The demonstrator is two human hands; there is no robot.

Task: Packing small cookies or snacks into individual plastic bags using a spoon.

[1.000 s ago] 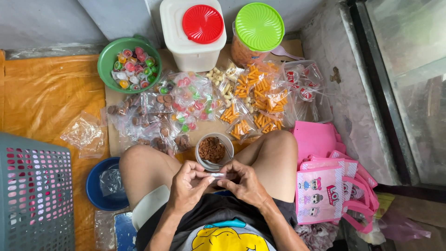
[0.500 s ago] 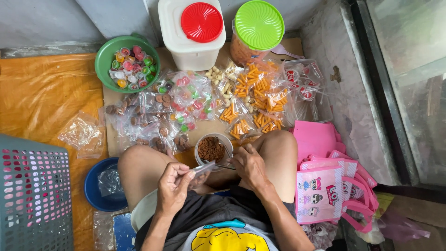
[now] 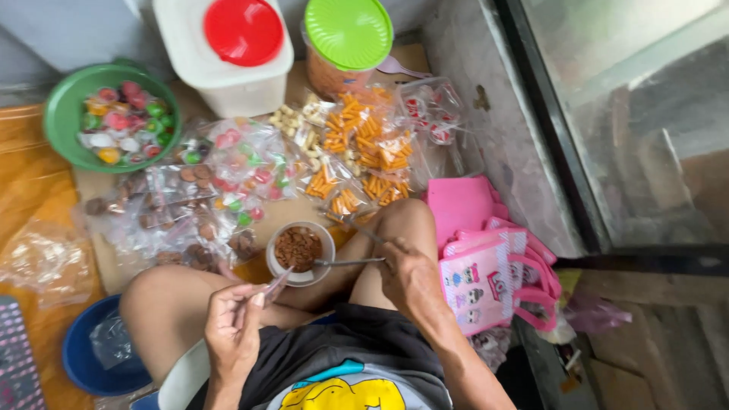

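A person is sitting cross-legged on the floor, seen from above, with bare knees framing the lower centre of the frame. The right hand, right of centre, is pinching the handle of a metal spoon, whose tip is reaching over the rim of a small white bowl lying between the knees. The bowl is holding a reddish-brown crumbly filling. The left hand, in the lower left of centre, is curling its fingers around a small clear plastic bag, pinching it near its mouth; the bag is pointing up towards the bowl, just beside it.

Above the bowl, in the middle of the frame, packets of snacks are lying spread out: brown round sweets to the left, pink and green candies in the centre, and orange stick snacks to the right. A green bowl of wrapped candies is sitting at the upper left. A white container with a red lid and a jar with a green lid are standing at the top. Pink printed bags are lying stacked at the right of the right knee. A blue basin is resting at the lower left.
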